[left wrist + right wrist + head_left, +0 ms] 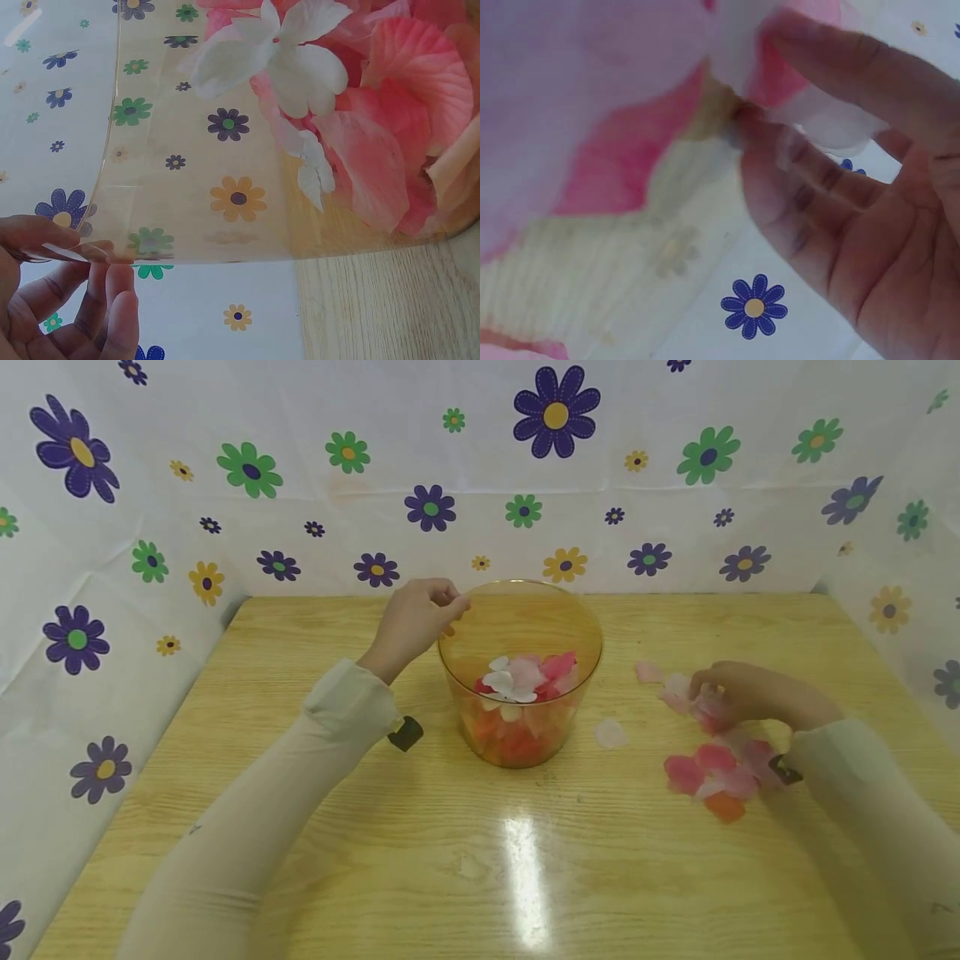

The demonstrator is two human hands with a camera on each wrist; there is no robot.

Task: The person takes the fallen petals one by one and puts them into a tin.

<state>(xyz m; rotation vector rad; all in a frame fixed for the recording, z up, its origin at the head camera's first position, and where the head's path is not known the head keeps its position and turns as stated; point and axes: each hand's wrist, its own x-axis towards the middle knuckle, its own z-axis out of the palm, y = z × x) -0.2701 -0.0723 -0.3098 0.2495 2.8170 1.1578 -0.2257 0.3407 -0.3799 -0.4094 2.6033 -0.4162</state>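
A see-through amber bucket (517,735) stands upright on the table, partly filled with white, pink and red artificial petals (525,677). At its left side my left hand (414,622) pinches the rim between thumb and fingers; in the left wrist view the left hand (71,300) has the thin plastic edge between them. To the right of the bucket my right hand (742,693) is low over the table and pinches several pink and white petals. Seen from the right wrist, the right hand (870,225) has petals (780,75) between thumb and fingertips, slightly blurred.
Loose pink, red and orange petals (716,772) lie on the wooden table (420,877) in front of the right hand. A single pale petal (611,732) lies just right of the bucket. A white cloth with printed flowers (300,410) hangs behind and at both sides.
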